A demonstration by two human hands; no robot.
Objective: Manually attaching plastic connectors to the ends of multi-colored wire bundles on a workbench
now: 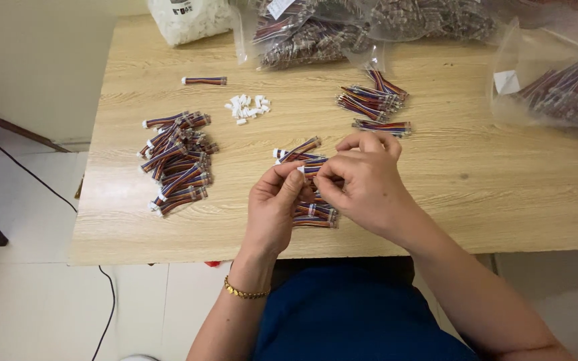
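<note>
My left hand (275,204) and my right hand (362,180) meet over the middle of a light wooden table (469,200). Between their fingertips they pinch a short striped wire bundle (310,170) with a white end. Several more such bundles (299,152) lie just beyond and under the hands. A gold bracelet (243,291) circles my left wrist.
A heap of wire bundles with white connectors (176,160) lies at left, one single bundle (204,81) behind it. Loose white connectors (247,107) sit mid-back. More bundles (373,101) lie back centre. Plastic bags of bundles (556,90) and of white parts (188,19) line the far edge.
</note>
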